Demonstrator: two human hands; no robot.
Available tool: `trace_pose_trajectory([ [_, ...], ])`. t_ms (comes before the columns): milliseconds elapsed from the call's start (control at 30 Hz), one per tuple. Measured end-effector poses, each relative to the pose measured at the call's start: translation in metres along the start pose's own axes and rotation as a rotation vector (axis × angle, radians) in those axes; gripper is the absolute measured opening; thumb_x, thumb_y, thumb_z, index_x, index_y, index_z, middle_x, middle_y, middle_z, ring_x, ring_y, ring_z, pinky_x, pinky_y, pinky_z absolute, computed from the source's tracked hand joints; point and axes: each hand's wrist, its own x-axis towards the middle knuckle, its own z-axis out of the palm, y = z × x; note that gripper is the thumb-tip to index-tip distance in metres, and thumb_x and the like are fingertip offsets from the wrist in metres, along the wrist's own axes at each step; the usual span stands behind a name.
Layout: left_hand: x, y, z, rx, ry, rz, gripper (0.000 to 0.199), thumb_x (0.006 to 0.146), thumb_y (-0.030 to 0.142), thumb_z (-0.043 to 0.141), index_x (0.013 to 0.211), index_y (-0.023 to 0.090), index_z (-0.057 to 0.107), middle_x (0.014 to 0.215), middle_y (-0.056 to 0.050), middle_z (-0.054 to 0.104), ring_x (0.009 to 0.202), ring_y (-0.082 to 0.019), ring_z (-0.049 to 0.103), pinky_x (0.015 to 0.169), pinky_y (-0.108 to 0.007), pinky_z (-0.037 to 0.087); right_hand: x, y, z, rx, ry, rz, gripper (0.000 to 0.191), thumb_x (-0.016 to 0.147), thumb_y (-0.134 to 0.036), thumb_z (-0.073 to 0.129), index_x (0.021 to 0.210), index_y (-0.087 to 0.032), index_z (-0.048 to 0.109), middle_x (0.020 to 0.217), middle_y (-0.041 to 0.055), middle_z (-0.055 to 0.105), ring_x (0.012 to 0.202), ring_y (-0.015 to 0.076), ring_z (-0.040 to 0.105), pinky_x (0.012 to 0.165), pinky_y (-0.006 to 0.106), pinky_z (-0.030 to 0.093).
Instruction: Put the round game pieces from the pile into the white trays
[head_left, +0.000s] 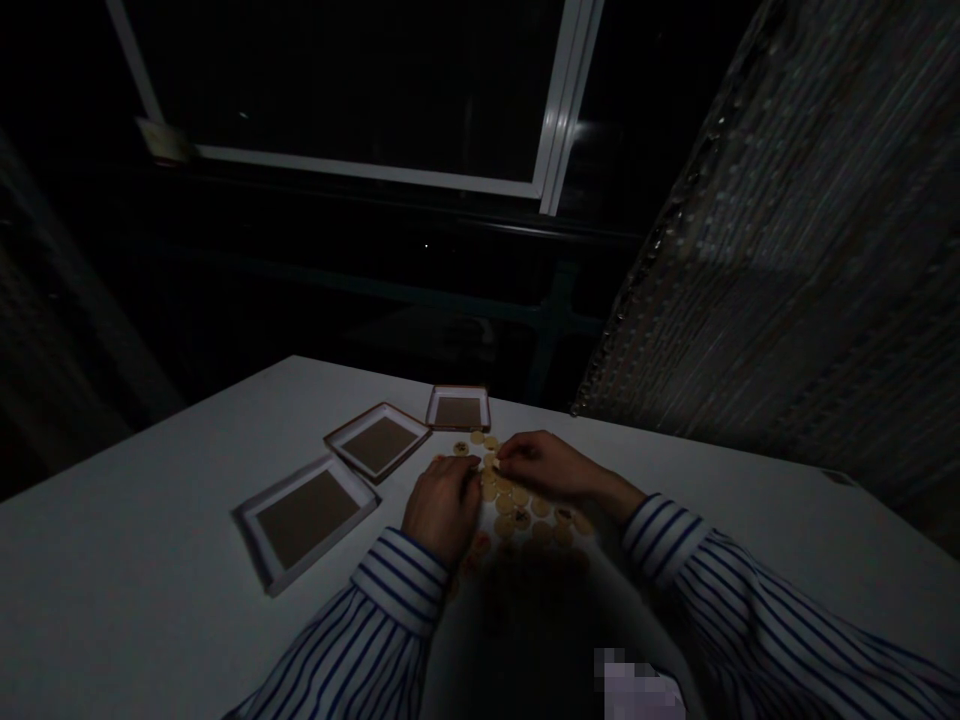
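Many pale round game pieces [504, 503] lie spread on the white table between and below my hands; a few bear dark or red marks. My left hand [442, 505] rests at the left edge of the spread, fingers bent inward beside the pieces. What is under its fingertips is hidden. Opposite it, my right hand [551, 465] reaches in from the right, its curled fingertips closed at a game piece [491, 460] near the top of the spread. Dim light and shadow blur the pieces closest to me.
Three shallow box parts stand left and behind the pieces: a white-edged tray [360, 490], a middle tray [412, 425] and a small tray [458, 391]. The table [172, 510] ends before a dark window [360, 170]. A bead curtain [750, 300] hangs at right.
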Motion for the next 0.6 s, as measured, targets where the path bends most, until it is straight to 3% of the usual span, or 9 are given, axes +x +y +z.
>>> trace_pose_trajectory([
  [267,0.0,0.005,0.001,-0.048,0.039,0.055,0.026,0.076,0.026,0.052,0.1,0.019,0.056,0.096,-0.005,0.062,0.092,-0.018,0.055,0.084,-0.031,0.042,-0.002,-0.001,0.007,0.445,0.016,0.08,0.02,0.068,-0.029,0.056,0.078,-0.012,0.061,0.07,0.0007,0.06,0.061,0.0086,0.051,0.059,0.021,0.039],
  [600,-0.002,0.008,-0.001,-0.063,0.078,0.097,0.024,0.076,0.027,0.054,0.098,0.02,0.057,0.096,-0.004,0.063,0.091,-0.017,0.056,0.083,-0.032,0.041,-0.003,-0.006,0.014,0.613,0.015,0.107,0.024,0.067,-0.034,0.06,0.077,-0.013,0.06,0.069,0.0011,0.061,0.059,0.0084,0.052,0.061,0.022,0.042],
])
